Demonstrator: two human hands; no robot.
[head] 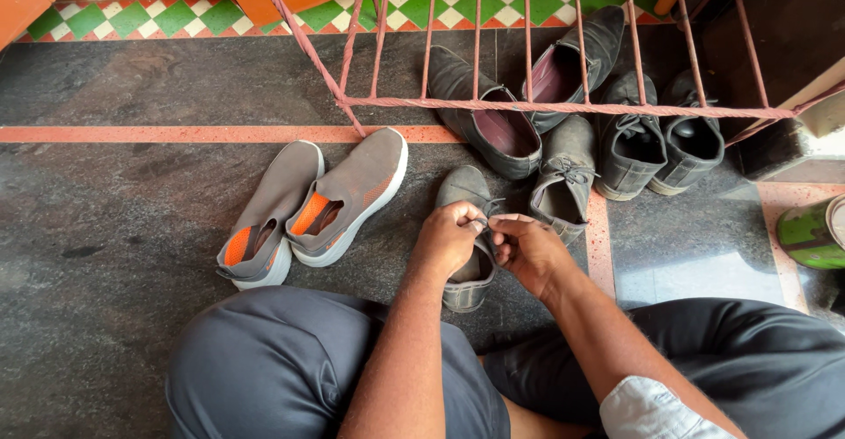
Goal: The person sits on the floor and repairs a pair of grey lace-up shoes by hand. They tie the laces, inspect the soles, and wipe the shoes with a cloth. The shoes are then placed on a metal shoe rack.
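We sit on a dark stone floor point(114, 228) with our knees apart, and a grey lace-up shoe point(466, 228) stands between them, toe pointing away from us. Both our hands meet over its top. Our left hand point(447, 241) is curled narrow, thumb and forefinger pinched on a lace point(482, 222) at the shoe's throat. Our right hand point(528, 250) is curled the same way, its fingertips pinching the other end of the lace just beside the left thumb. The two hands almost touch, and between them they hide most of the shoe's opening; only its toe and heel show.

Just right of it lies its mate point(563, 179), tilted a little, laces loose. To the left a pair of grey slip-ons point(317, 201) with orange linings stands side by side, touching each other, well clear of our hands.

Beyond them a pink metal rack point(563, 105) stands on the floor. Under and behind its bars lie two black dress shoes point(493, 122) and a pair of dark sneakers point(660, 144). Along the wall runs a strip of green and white tiles point(132, 17). At the right edge a green can point(814, 232) shows in part.
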